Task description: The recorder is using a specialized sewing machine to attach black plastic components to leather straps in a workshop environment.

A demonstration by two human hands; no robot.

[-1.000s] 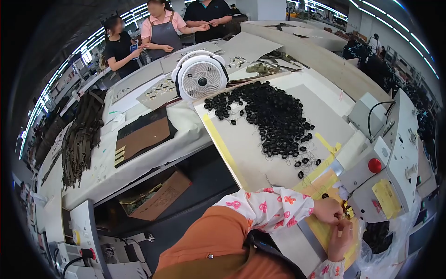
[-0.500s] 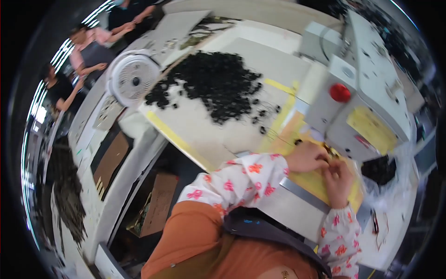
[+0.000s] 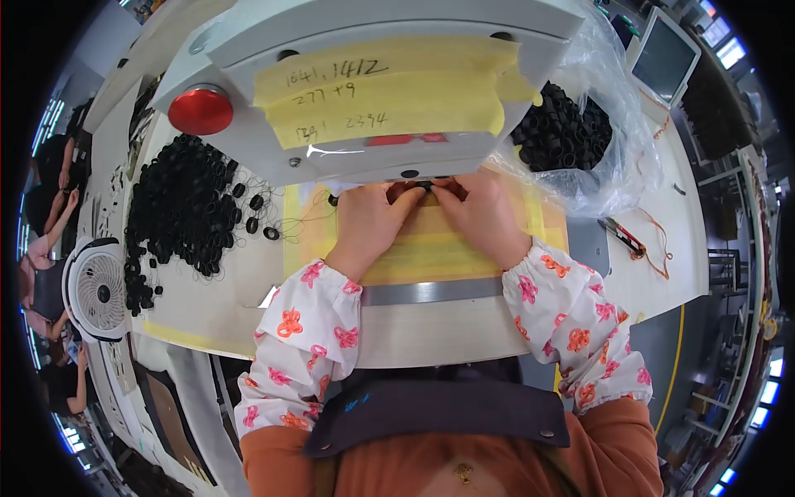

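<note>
Under the front of a grey sewing machine (image 3: 356,108), my left hand (image 3: 368,219) and my right hand (image 3: 482,214) come together. Thumb and fingers of each are closed in a pinch on a small black band loop (image 3: 425,185), of which only a sliver shows. The fingertips are partly hidden below the machine head. Beneath my hands lies a work plate covered in yellow tape (image 3: 447,253). One black loop with a thread tail (image 3: 334,200) sits just beside my left wrist.
To the left is a heap of black loops (image 3: 186,203) with loose threads, and a white fan (image 3: 101,290) beyond it. On the right stand a clear plastic bag (image 3: 633,170) of black loops, a red-and-black cutter (image 3: 625,238) and an orange cord (image 3: 662,240). A red button (image 3: 200,109) juts from the machine.
My view has swung to the right, so the machine and my hands now sit centrally and the loop heap lies at left. Both hands stay together by the machine.
</note>
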